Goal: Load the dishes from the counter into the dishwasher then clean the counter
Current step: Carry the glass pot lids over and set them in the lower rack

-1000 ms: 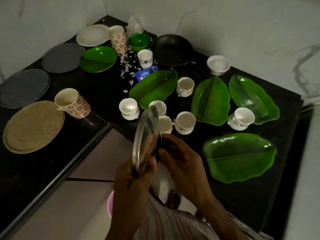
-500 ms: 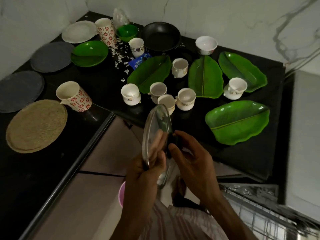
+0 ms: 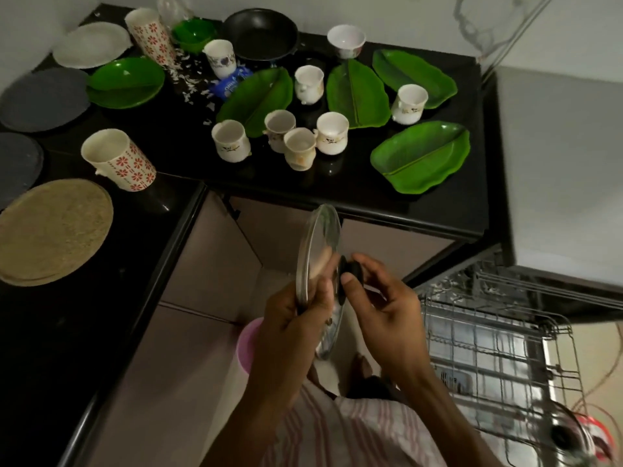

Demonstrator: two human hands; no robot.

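Observation:
I hold a glass pan lid on edge in front of the counter, below its front edge. My left hand grips the lid's steel rim from the left. My right hand pinches the lid's black knob. The open dishwasher's wire rack lies at the lower right, with another glass lid lying in it. On the black counter stand several white cups, several green leaf-shaped plates, a black pan and a white bowl.
The left counter wing carries a woven mat, grey round plates, a white plate, a green round plate and two red-flowered tumblers. White crumbs and a blue wrapper lie near the back. A pink bin stands below my hands.
The lid has come away from the counter, down and to the right toward the dishwasher. The view swung right, so the rack now shows more fully. Both hands keep their hold.

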